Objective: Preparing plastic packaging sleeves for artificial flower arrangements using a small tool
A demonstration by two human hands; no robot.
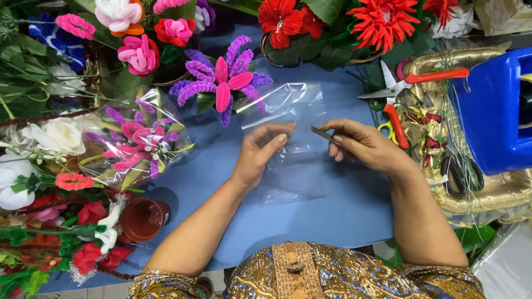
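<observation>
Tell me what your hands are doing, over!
Left hand pinching clear plastic sheet. Right hand gripping small metal tool at sheet edge. Purple-pink flower just behind, not touching.

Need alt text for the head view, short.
Over a blue table, the left hand holds a clear plastic sheet while the right hand pinches a small dark tool at it. Artificial flowers crowd the left and top; scissors lie on a gold tray at right.
</observation>
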